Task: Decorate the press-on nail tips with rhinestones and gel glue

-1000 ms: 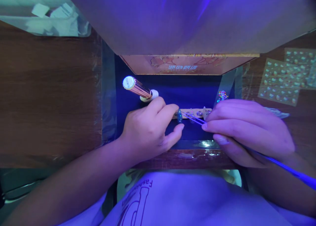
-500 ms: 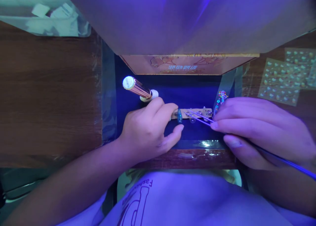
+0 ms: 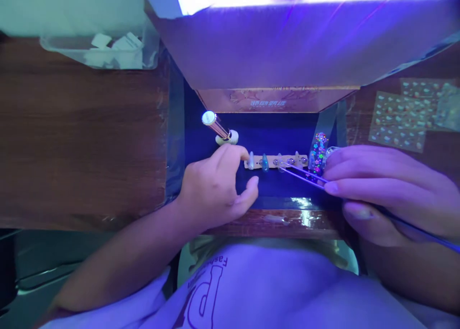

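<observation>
Tweezers (image 3: 427,236) at a strip (image 3: 270,159) of nail tips (image 3: 265,162)

The strip is laid just toward 3 o'clock of centre. Light, stiff, slippery tips are suggested, best taken by their edges. The tweezers, prongs parted, are pinched in the right hand (image 3: 391,190). The left hand (image 3: 213,187) is half open, nothing seen held, its forefinger near the strip's 9 o'clock end. Counted: at least four tips, one bottle (image 3: 217,127), at least two sticker sheets (image 3: 397,123).

Both hands (image 3: 219,187) palm-down, fingers curled

The shirt (image 3: 273,290) reads "Fas…" above a large "P", upside down; the box's (image 3: 302,101) pale characters are illegible.
</observation>
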Tool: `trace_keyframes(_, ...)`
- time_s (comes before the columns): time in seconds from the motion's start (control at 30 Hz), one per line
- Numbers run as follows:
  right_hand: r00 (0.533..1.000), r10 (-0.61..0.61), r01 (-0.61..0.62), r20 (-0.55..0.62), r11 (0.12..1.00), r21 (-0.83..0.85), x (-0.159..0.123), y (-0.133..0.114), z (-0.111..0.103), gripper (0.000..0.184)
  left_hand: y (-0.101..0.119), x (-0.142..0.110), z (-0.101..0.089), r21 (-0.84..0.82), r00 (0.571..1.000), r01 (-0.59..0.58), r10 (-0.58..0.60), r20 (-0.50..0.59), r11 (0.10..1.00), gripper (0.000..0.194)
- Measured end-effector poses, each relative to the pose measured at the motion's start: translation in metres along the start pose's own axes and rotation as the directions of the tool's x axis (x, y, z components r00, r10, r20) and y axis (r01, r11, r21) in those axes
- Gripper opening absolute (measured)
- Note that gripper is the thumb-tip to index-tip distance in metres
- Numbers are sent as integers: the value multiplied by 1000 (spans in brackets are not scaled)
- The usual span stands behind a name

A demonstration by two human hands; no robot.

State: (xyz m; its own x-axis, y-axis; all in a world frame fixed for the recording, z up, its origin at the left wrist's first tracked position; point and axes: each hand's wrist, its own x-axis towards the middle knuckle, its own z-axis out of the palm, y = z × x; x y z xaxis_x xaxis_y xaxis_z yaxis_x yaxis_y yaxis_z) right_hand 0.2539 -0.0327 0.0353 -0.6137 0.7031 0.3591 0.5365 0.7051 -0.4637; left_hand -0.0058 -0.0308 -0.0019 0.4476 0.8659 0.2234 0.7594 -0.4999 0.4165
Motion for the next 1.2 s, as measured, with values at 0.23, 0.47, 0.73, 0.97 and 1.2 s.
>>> trace_keyframes(0.23,982,-22,32,-187,998,53,-20,-38,36,9,5,2,0,181,917,180,-232,326,967,48)
trace_keyframes(0.47,959,108,-126,-261,991,-53,-27,-47,82,12,3,5,1,168,893,163,-218,393,972,38)
trace_keyframes(0.73,963,103,-143,-248,978,-151,-26,-41,94,13,1,2,2,146,897,134,-183,403,980,35)
trace_keyframes(0.97,962,100,-146,-255,975,-168,-23,-41,95,11,1,2,3,183,904,99,-165,394,978,36)
trace_keyframes(1.2,964,126,-164,-235,975,-152,-24,-42,92,11,4,5,1,210,873,123,-206,441,970,40)
